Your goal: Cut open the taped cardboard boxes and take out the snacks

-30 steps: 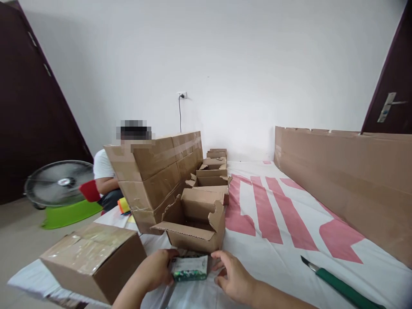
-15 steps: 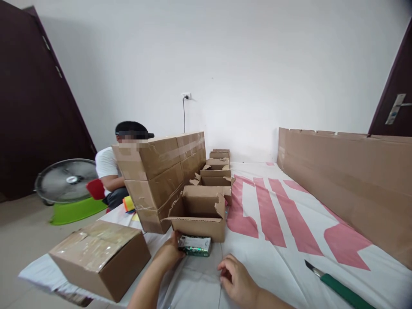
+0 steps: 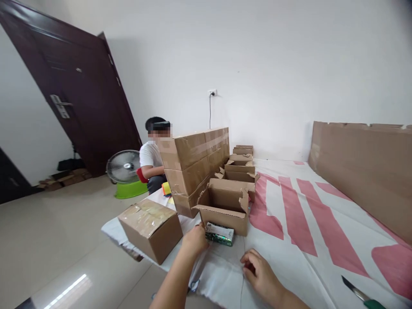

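My left hand (image 3: 195, 241) grips the left end of a small green and white packet (image 3: 219, 234) that lies on the white and pink sheet (image 3: 289, 240). The packet is just in front of an open cardboard box (image 3: 225, 213) with torn flaps. My right hand (image 3: 260, 271) rests on the sheet to the right of the packet. Its fingers are curled in and I see nothing in them. A thin line runs down the sheet by its fingertips.
A taped box (image 3: 150, 228) sits at the sheet's left corner. Stacked cartons (image 3: 193, 165) and a row of small open boxes (image 3: 240, 165) stand behind. A green-handled knife (image 3: 362, 295) lies at lower right. A cardboard sheet (image 3: 363, 171) walls the right side. A person (image 3: 150, 161) sits by a fan (image 3: 124, 166).
My right hand has let go of the packet and drawn back toward me. My left hand has kept it and set it by the open box. My view has swung left.
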### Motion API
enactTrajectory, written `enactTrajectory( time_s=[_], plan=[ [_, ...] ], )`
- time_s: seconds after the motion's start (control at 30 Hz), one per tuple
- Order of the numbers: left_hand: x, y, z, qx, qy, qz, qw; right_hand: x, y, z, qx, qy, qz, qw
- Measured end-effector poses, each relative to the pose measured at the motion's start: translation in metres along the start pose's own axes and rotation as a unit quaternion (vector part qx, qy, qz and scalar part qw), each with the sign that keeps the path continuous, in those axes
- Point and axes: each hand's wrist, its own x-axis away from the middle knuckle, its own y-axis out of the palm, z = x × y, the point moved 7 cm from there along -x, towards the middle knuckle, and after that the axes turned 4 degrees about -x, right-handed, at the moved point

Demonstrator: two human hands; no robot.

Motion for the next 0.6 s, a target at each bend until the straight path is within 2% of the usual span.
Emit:
enactTrajectory(
  time_s=[0.1,0.17,0.2,0.27,0.3,0.33,0.4,0.47,0.53,0.6],
  plan=[
    [0.024,-0.04,0.008,0.017,0.044,0.036,0.998,0.0,0.001,0.002,-0.005,0.015,-0.003,1.0],
    [0.03,-0.079,-0.005,0.061,0.053,0.095,0.992,0.0,0.002,0.004,-0.005,0.021,-0.007,1.0],
    [0.031,-0.104,-0.021,0.12,0.031,0.165,0.979,0.001,0.002,0.004,-0.003,0.022,-0.011,1.0],
    [0.031,-0.147,-0.076,0.198,-0.091,0.31,0.925,0.0,0.003,0.004,0.0,0.021,-0.015,1.0],
    [0.032,-0.161,-0.106,0.225,-0.165,0.362,0.889,0.0,0.003,0.004,0.0,0.018,-0.017,1.0],
    [0.031,-0.168,-0.132,0.23,-0.214,0.38,0.87,0.0,0.003,0.003,0.001,0.014,-0.017,1.0],
    [0.025,-0.167,-0.176,0.252,-0.275,0.36,0.855,-0.001,0.004,0.003,0.002,0.008,-0.018,1.0],
    [0.021,-0.147,-0.21,0.308,-0.311,0.289,0.851,-0.001,0.005,0.004,0.005,0.009,-0.017,1.0],
    [0.02,-0.122,-0.228,0.36,-0.313,0.228,0.849,-0.002,0.005,0.005,0.009,0.013,-0.014,1.0],
    [0.022,-0.103,-0.237,0.392,-0.309,0.194,0.845,-0.001,0.005,0.006,0.009,0.015,-0.01,1.0]
  ],
)
